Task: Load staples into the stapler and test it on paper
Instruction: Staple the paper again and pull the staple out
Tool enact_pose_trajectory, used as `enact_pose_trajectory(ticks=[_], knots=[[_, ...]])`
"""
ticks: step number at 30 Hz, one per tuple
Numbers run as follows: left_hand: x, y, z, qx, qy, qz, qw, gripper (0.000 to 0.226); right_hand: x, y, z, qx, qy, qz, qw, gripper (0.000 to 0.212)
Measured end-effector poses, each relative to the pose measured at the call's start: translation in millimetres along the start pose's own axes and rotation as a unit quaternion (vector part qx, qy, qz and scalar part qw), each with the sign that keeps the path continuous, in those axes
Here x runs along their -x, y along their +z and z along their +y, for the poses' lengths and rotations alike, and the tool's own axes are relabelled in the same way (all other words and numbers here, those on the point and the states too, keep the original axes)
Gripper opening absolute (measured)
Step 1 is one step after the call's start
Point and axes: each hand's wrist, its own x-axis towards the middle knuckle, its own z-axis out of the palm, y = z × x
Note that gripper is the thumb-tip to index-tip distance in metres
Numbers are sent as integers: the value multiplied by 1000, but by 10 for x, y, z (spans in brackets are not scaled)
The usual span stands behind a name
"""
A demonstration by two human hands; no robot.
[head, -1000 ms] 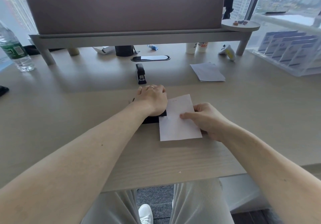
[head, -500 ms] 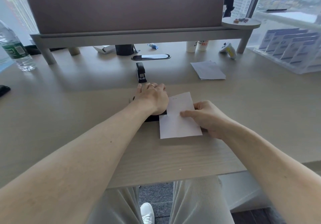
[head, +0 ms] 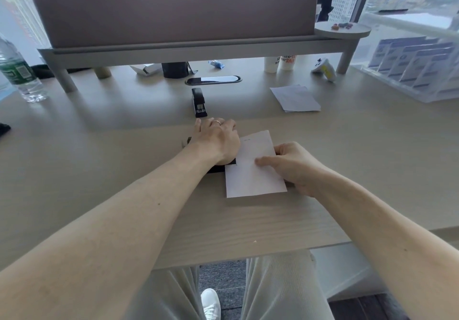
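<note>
A black stapler (head: 219, 168) lies on the pale wooden table (head: 99, 161), about midway between the left and right edges and nearer the near edge than the far one. Almost all of it is hidden. Only a dark strip of its body shows below the wrist, and a small dark end shows at the left of the knuckles.

The left hand (head: 216, 141) rests palm down on top of it, fingers stretched forward and close together, pressing rather than curling round it. A thin ring (head: 216, 122) sits on one finger.

A small white rectangular sheet of paper (head: 253, 173) lies just right of the stapler. Its left edge is tucked under the heel of the left hand where the stapler's dark body shows, and faint marks show near its far left corner. The right hand (head: 295, 166) pinches the sheet's right edge, thumb flat on top and fingers curled beneath.

Towards the far edge, a second black stapler (head: 198, 102) stands closed, well apart from the hands. A loose stack of white papers (head: 295, 97) lies to its right. A clear plastic water bottle (head: 17, 71) stands near the far left corner.
</note>
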Motion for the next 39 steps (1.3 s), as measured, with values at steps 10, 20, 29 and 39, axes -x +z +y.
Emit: enact_pose_trajectory(ticks=[10, 20, 29, 39], knots=[[17, -52, -7, 30, 0, -21, 999, 50, -14, 2, 11, 0, 4, 8, 1000, 14], [-69, -195, -77, 228, 0, 18, 974, 48, -45, -6, 41, 3, 2, 4, 1000, 16], [125, -576, -380, 386, 87, 53, 917, 32, 1, -34, 62, -40, 0, 21, 999, 13], [419, -238, -542, 120, 238, 32, 963, 34, 129, -496, -59, -18, -39, 84, 996, 13]])
